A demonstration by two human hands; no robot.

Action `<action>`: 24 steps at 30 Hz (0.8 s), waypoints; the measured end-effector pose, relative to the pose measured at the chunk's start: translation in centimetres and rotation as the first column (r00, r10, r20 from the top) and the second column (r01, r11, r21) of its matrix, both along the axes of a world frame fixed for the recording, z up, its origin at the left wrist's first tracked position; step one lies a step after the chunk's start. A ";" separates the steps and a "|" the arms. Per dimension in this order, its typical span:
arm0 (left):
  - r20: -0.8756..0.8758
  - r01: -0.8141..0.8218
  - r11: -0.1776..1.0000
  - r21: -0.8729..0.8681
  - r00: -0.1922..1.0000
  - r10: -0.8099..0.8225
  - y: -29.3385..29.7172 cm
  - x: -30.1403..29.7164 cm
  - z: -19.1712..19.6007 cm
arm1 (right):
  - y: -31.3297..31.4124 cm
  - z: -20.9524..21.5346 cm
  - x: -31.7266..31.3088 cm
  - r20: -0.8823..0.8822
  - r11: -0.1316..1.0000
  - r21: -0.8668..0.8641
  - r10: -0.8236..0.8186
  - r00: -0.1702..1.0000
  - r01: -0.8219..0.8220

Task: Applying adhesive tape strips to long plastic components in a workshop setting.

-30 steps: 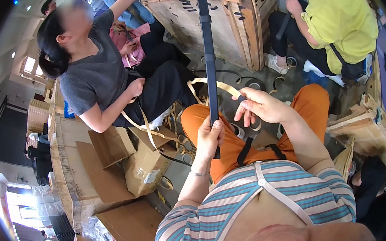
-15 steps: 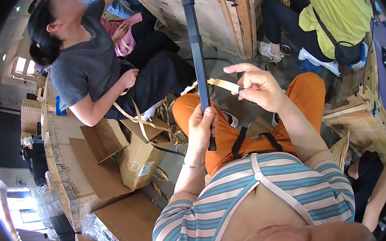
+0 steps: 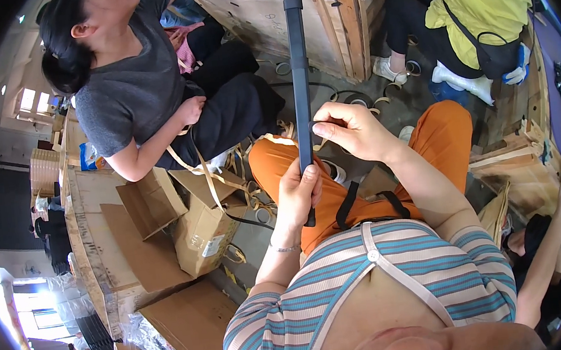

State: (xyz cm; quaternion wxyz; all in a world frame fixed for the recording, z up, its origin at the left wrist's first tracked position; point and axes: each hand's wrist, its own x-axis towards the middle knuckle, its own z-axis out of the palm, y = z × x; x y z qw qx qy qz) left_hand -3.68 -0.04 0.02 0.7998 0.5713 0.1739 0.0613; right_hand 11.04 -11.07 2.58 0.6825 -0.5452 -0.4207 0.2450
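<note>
A long, narrow black bar (image 3: 298, 67) with raised bands stands lengthwise before me, running from my lap to the top of the view. My left hand (image 3: 299, 185) is wrapped round its lower part. My right hand (image 3: 350, 129) is closed at the bar's right side, thumb and forefinger pinched at its edge on the end of a thin strip. Part of this pale tape strip (image 3: 280, 139) shows left of the bar, above my orange-clad knee. The fingers mostly hide the pinched end.
A seated person in a grey shirt (image 3: 133, 88) is at the left, holding pale strips (image 3: 209, 181). Opened cardboard boxes (image 3: 203, 238) lie below. A wooden crate (image 3: 274, 25) stands ahead. Another person in yellow (image 3: 480, 11) sits at right, near a wooden box (image 3: 512, 155). Tape rings lie on the floor.
My right hand has moved left to the bar, and its spread fingers have closed in. The pale strip has dropped lower behind the bar. The bar has shifted slightly right.
</note>
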 end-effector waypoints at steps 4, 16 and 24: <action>-0.001 0.019 1.000 -0.003 1.000 -0.019 -0.1 0.0 0.1 | -0.2 0.5 0.2 0.045 0.997 -0.066 -0.048 0.998 0.051; -0.002 -0.003 0.999 0.043 1.000 0.004 -0.3 0.0 0.0 | 0.1 -0.3 0.2 0.034 0.995 -0.044 -0.091 0.995 0.092; 0.008 -0.001 0.999 0.033 1.000 0.000 -0.5 0.0 -0.2 | 0.0 0.0 0.2 0.058 0.991 -0.046 -0.123 0.991 0.125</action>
